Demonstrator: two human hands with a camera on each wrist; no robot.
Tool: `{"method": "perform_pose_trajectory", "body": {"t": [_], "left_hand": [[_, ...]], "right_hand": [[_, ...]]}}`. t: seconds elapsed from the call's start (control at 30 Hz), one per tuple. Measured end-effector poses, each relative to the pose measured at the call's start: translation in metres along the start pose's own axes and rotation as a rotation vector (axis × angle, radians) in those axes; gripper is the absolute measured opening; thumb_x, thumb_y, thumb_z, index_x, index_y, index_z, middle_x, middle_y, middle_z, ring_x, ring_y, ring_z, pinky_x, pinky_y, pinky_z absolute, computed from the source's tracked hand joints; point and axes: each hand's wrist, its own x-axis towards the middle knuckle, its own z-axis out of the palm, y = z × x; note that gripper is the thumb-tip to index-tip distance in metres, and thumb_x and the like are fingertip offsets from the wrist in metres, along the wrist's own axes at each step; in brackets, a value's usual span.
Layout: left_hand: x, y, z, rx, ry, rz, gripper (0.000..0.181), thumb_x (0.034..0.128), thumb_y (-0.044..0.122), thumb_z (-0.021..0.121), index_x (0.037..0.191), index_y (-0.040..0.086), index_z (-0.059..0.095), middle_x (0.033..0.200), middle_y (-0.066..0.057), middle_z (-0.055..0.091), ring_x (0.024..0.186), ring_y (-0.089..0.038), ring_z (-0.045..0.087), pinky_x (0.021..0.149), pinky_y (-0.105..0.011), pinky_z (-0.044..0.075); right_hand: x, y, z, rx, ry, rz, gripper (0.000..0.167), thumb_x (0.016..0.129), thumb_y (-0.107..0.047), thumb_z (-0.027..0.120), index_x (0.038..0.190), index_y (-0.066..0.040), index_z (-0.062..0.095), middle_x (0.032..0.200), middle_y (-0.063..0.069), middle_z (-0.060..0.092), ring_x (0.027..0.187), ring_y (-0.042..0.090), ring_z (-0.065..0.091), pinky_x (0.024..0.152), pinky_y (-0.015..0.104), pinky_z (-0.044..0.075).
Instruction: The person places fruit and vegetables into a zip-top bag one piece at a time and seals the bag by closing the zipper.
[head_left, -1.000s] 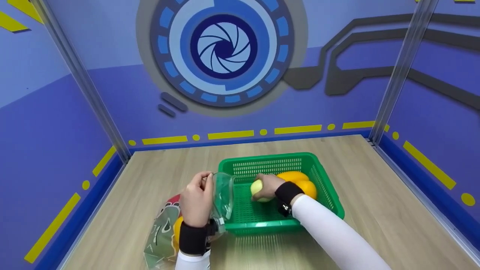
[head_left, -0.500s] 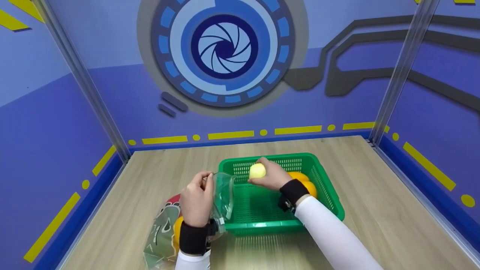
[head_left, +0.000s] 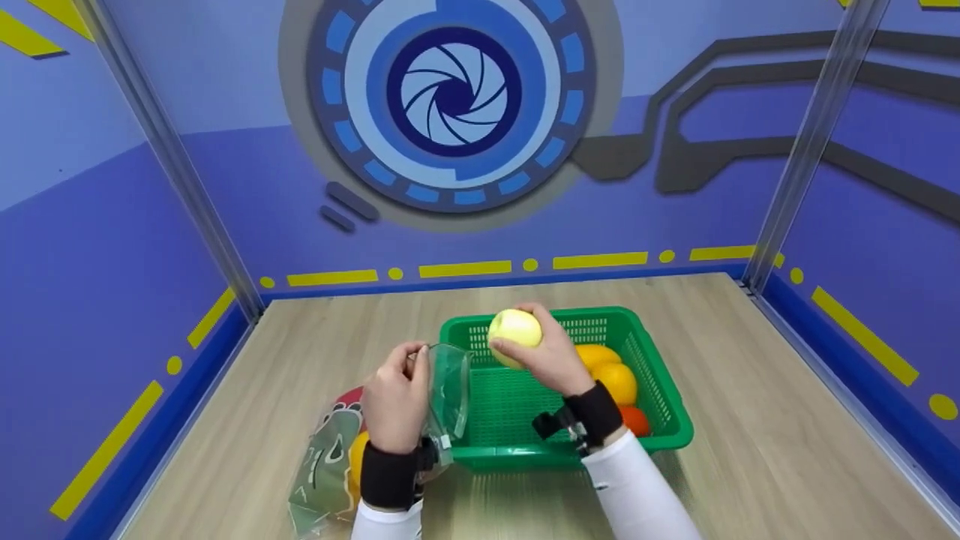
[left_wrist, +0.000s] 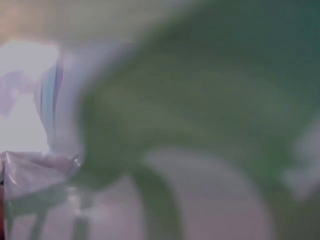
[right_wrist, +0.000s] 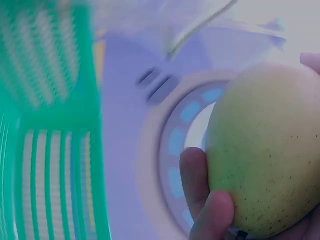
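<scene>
My right hand grips a pale yellow-green apple above the green basket. Close up in the right wrist view, the apple has dark speckles and a short dark stem. My left hand pinches the rim of a clear plastic bag beside the basket's left edge. The bag bears green and red print, and something orange-yellow shows inside it, partly hidden by the left wrist. In the left wrist view, the bag's green print is close and blurred.
Inside the basket, along its right side, lie yellow-orange fruits and a red-orange round fruit, partly behind my right wrist. Blue-purple panels enclose the wooden table at the back and sides.
My right hand has lifted the apple up from inside the basket and turned it, showing its dimpled end. The red-orange fruit has come into sight. My left hand keeps its hold on the bag.
</scene>
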Motion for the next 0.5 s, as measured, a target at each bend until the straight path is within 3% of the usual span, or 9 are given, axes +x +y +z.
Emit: {"method": "perform_pose_trajectory", "body": {"t": [0.2,0.5], "left_hand": [[-0.001,0.001,0.000,-0.003,-0.005,-0.006,0.011,0.0958,0.012,0.072,0.102,0.004,0.077,0.062,-0.001,0.052,0.054,-0.012,0.046,0.052,-0.021,0.037],[-0.002,0.001,-0.002,-0.008,-0.020,-0.011,0.013,0.0967,0.012,0.071,0.105,0.003,0.076,0.063,-0.004,0.054,0.054,-0.012,0.047,0.055,-0.020,0.043]], "right_hand": [[-0.020,-0.007,0.019,0.129,-0.027,-0.021,0.053,0.092,-0.025,0.076,0.137,-0.012,0.053,0.133,0.018,0.057,0.102,0.029,0.060,0.080,0.037,0.057],[-0.030,-0.007,0.051,0.129,-0.112,-0.068,0.056,0.090,-0.030,0.078,0.136,-0.008,0.052,0.128,0.018,0.059,0.097,0.025,0.059,0.079,0.035,0.055]]}}
